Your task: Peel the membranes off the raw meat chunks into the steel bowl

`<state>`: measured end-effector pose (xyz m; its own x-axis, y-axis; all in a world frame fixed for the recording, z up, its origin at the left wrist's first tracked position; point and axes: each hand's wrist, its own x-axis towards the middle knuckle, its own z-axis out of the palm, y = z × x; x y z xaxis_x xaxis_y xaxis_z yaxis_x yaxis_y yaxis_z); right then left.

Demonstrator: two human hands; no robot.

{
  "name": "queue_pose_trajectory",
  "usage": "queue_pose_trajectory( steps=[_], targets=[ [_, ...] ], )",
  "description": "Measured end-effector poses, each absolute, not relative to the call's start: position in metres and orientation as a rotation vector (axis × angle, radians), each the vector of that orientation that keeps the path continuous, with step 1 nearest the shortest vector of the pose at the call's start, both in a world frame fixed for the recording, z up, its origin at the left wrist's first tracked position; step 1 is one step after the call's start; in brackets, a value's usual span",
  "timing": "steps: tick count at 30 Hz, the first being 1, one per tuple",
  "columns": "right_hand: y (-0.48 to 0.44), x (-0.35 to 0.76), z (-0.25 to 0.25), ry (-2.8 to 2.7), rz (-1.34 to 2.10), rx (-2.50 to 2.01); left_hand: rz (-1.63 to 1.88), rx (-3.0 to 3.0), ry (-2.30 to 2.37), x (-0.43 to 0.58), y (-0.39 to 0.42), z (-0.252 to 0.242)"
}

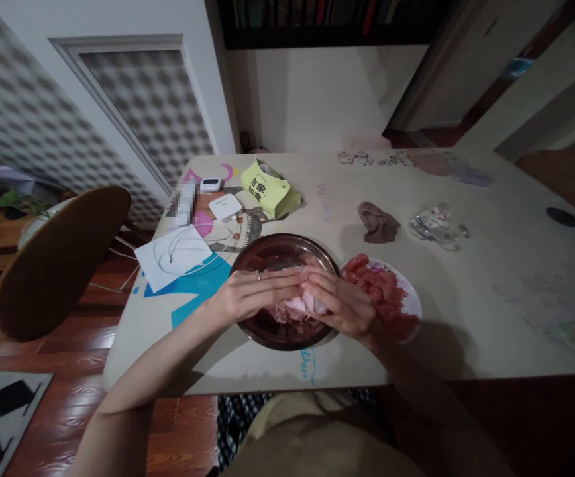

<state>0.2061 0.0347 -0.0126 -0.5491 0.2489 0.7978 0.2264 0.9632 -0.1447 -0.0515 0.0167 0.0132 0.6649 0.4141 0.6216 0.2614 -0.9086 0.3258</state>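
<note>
Over a round metal bowl [276, 250], both hands are closed around a pale pinkish piece of raw meat [307, 304]. My left hand [248, 293], with a ring on one finger, reaches across from the left, its fingers laid over the top of the piece. From the right, my right hand [347, 305] grips the other side, and the fingertips of both hands meet. Shredded pinkish bits [287, 314] lie in the bowl below. Beside it, partly behind my right hand, a white plate [415, 303] bears red raw meat pieces [384, 291].
A yellow-green bag [271, 190], a white box-like device [225, 207], a small device with a screen [211, 184] and white paper [171, 258] with a cable lie left. Beyond the plate are a brown cloth [377, 222] and crumpled clear plastic [436, 225]. A chair [59, 258] stands left.
</note>
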Motion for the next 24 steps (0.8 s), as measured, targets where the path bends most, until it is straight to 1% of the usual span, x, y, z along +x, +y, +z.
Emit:
queue_pose_trajectory(
  steps=[5,14,19,24],
  targets=[
    [0.028,0.198,-0.010,-2.035,0.143,-0.490,1.326,2.568,0.633,-0.048,0.018,0.006],
    [0.027,0.197,-0.009,-2.054,0.230,-0.436,1.387,2.413,0.481,-0.049,0.027,0.006],
    [0.019,0.190,-0.013,-1.919,0.252,-0.681,1.596,2.544,0.727,-0.042,0.021,0.004],
    [0.012,0.179,-0.017,-1.789,0.312,-0.855,1.528,2.737,0.898,-0.039,0.013,0.003]
  ],
)
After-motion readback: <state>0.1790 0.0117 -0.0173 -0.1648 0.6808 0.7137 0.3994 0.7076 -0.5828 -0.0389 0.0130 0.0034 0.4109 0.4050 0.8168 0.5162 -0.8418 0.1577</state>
